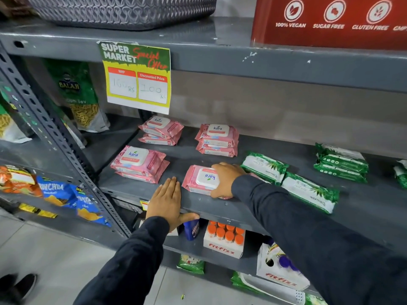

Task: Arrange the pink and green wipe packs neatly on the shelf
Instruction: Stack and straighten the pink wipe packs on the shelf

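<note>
I stand before a grey metal shelf (253, 208) in a shop, looking down at its middle level, where the wipe packs lie. Above it, a yellow and green price sign (137, 78) hangs from the edge of the upper shelf, a grey woven basket (123, 9) sits on top, and a red box (330, 20) stands to the right of the basket. My two arms, in dark sleeves, reach in from below. On the right half of the shelf lie the green packs: two long ones (290, 181) end to end near my right wrist, and a small stack (341, 164) farther back and to the right. On the left half sit three stacks of pink packs: one near the front left (141, 164), one at the back left (161, 129) and one at the back middle (217, 139). A single pink pack (201, 179) lies near the front edge, its white lid turned so the label reads upside down to me. My right hand (226, 179) is curled over the right end of this pack, fingers and thumb gripping it. My left hand (167, 199) lies flat and slack on the shelf just left of that pack, fingers straight, thumb hooked under the front lip, holding nothing. On the level below stands a white box of orange-capped bottles (224, 238).
</note>
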Demonstrator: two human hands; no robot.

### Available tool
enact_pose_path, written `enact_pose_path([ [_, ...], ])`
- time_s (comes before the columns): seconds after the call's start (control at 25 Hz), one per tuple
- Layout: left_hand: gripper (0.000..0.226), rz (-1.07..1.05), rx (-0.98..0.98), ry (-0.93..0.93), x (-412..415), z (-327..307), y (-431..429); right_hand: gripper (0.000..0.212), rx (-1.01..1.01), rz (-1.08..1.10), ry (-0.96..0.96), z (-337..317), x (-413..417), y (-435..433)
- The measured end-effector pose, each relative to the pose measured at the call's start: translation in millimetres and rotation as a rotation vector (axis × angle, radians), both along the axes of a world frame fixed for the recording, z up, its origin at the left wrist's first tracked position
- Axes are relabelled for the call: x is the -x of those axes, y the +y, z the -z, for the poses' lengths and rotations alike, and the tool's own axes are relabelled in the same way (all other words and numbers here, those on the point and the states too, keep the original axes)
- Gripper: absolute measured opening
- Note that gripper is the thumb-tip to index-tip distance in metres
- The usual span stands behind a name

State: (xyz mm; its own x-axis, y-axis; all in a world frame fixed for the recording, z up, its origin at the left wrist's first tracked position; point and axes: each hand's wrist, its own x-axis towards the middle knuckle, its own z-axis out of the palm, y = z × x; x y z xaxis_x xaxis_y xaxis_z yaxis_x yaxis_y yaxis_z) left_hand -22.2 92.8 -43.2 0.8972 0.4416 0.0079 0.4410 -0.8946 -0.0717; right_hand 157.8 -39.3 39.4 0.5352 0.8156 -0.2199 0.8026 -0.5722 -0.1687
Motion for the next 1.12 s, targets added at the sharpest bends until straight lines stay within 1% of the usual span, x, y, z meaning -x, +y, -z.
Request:
enact_pose_path([
  [0.08,0.135,0.001,-0.008,-0.002,-1,1,1,0.086,0.02,0.007,-0.007,3,-1,0],
  [0.24,0.135,0.004,-0.014,-0.003,-1,3,1,0.114,0.126,-0.034,0.036,-1,-4,-4],
  [0.28,0.135,0.004,-0.015,-0.002,-1,2,1,0.114,0.116,-0.048,0.066,-7,-7,-6],
  [0.32,0.135,0.004,-0.017,-0.002,-1,3,1,0.107,0.082,-0.07,0.092,-14,-12,-6],
  [0.36,0.135,0.003,-0.018,0.0,-1,3,1,0.096,0.047,-0.111,0.098,-23,-16,-6],
  [0.4,0.135,0.003,-0.021,0.002,-1,2,1,0.084,0.032,-0.18,0.063,-33,-21,-6],
  [0.48,0.135,0.005,-0.027,0.004,-1,2,1,0.071,0.084,-0.376,-0.112,-51,-26,-3],
  [0.56,0.134,0.002,-0.024,0.003,-1,2,0,0.071,0.182,-0.626,-0.371,-64,-22,3],
  [0.64,0.134,0.005,-0.015,-0.002,-1,1,0,0.071,0.251,-0.923,-0.635,-67,-19,9],
  [0.68,0.134,0.01,-0.009,-0.004,0,0,0,0.071,0.272,-1.041,-0.723,-66,-18,11],
  [0.72,0.134,0.014,-0.004,-0.003,0,-1,0,0.073,0.289,-1.112,-0.782,-64,-18,11],
  [0.8,0.134,0.01,0.001,0.001,0,-1,0,0.077,0.31,-1.156,-0.842,-59,-21,10],
  [0.88,0.134,0.011,-0.002,-0.001,-1,-1,0,0.079,0.318,-1.156,-0.858,-55,-25,11],
  [1.04,0.134,0.009,0.001,-0.005,-1,1,0,0.072,0.307,-1.13,-0.838,-45,-25,22],
  [1.12,0.135,0.012,0.004,-0.002,-1,1,0,0.071,0.309,-1.103,-0.809,-42,-25,28],
])
